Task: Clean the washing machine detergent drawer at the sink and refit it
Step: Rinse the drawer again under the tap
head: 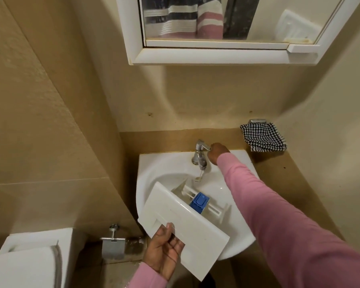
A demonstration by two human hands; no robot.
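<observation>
My left hand grips the white front panel of the detergent drawer from below, thumb on its face. The drawer tilts over the white sink, its compartments and blue insert pointing into the basin. My right hand reaches to the back of the sink and holds the lever of the chrome tap. A thin stream of water falls from the spout into the basin, just beyond the drawer's far end.
A black-and-white checked cloth hangs on a wall holder at the right. A mirrored cabinet juts out above the sink. A toilet cistern and a metal paper holder stand at the lower left. Beige walls close in on both sides.
</observation>
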